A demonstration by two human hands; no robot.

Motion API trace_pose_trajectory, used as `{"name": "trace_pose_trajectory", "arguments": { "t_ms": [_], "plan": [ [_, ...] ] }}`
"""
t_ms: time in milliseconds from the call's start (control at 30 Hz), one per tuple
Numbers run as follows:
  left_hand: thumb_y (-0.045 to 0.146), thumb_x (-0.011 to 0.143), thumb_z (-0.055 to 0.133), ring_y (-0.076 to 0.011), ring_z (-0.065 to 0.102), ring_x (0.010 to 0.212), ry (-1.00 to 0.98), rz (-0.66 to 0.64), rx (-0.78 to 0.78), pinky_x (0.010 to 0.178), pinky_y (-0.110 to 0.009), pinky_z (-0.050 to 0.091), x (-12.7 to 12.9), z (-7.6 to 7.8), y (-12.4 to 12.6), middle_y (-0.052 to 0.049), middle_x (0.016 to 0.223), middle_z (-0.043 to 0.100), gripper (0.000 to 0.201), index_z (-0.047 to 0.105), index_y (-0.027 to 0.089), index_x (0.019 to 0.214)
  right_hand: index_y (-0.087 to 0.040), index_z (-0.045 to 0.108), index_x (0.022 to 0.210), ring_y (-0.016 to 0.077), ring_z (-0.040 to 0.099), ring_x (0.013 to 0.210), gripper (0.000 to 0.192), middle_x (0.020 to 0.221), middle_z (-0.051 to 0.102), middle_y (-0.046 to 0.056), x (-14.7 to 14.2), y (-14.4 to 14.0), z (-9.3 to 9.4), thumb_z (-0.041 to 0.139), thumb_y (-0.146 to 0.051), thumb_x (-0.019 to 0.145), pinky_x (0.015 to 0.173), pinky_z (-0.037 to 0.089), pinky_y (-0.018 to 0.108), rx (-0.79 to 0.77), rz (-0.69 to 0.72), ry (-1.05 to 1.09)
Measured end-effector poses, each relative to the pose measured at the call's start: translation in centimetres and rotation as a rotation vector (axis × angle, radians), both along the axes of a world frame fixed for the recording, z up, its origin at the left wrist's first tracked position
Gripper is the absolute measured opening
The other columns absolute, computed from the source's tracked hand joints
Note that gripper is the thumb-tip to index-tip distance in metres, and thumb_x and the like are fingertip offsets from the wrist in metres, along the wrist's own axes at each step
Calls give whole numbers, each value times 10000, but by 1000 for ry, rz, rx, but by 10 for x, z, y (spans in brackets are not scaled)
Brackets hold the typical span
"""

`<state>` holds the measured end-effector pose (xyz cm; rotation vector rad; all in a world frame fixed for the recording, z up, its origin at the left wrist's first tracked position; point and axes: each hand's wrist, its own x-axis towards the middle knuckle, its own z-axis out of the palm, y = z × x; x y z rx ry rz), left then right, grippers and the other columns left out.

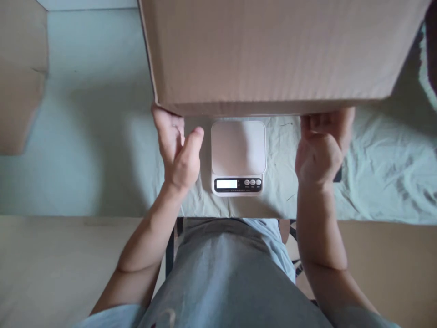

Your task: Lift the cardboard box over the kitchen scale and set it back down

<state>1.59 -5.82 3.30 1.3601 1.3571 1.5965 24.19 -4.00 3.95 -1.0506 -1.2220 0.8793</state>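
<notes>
A large cardboard box [273, 54] fills the top of the view, raised above the table. Under its near left corner is my left hand [179, 150], thumb apart and the other fingertips hidden beneath the box. My right hand [321, 146] supports the near right part of the bottom, its fingers curled under and partly out of sight. Between my hands a white kitchen scale [238, 150] lies on the table, its display lit and nothing resting on its plate. Any digits on the display are too faint to read.
A pale green cloth [112, 182] covers the table, wrinkled at the right. Another piece of cardboard [20, 77] lies at the far left. A small dark object [337, 175] shows partly behind my right wrist. The table's front edge runs just before my body.
</notes>
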Motion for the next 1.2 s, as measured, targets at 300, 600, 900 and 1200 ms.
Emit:
{"name": "trace_pose_trajectory", "arguments": {
  "t_ms": [300, 600, 900, 1200],
  "plan": [
    [330, 752, 703, -268, 446, 1354, -12, -19, -59, 1206, -444, 282, -3, -42, 36, -63, 1322, 529, 555, 446, 301, 1243, -280, 549, 877, 196, 499, 823, 267, 788, 455, -3, 1, 39, -47, 556, -216, 618, 894, 477, 400, -66, 68, 52],
    [277, 715, 683, -253, 428, 1365, -35, -26, -55, 1194, -408, 290, -10, -80, 40, -78, 1331, 512, 580, 433, 287, 1238, -283, 546, 916, 222, 564, 909, 299, 879, 568, -2, 4, 39, -66, 587, -218, 626, 914, 472, 433, -180, 84, 37],
    [358, 696, 676, -261, 448, 1346, -136, 56, -81, 1145, -466, 347, -34, -112, 41, -85, 1379, 472, 629, 406, 318, 1263, -306, 511, 1093, 231, 528, 1237, 485, 1265, 602, 8, 20, 44, -88, 640, -233, 631, 1088, 395, 513, -207, 34, 157],
    [420, 692, 665, -268, 446, 1361, -164, 68, -123, 1159, -495, 342, -37, -108, 40, -95, 1386, 491, 660, 415, 315, 1294, -291, 531, 1092, 241, 555, 1224, 465, 1214, 633, -2, 19, 42, -87, 612, -240, 637, 1103, 386, 550, -193, 32, 149]
  ]
}}
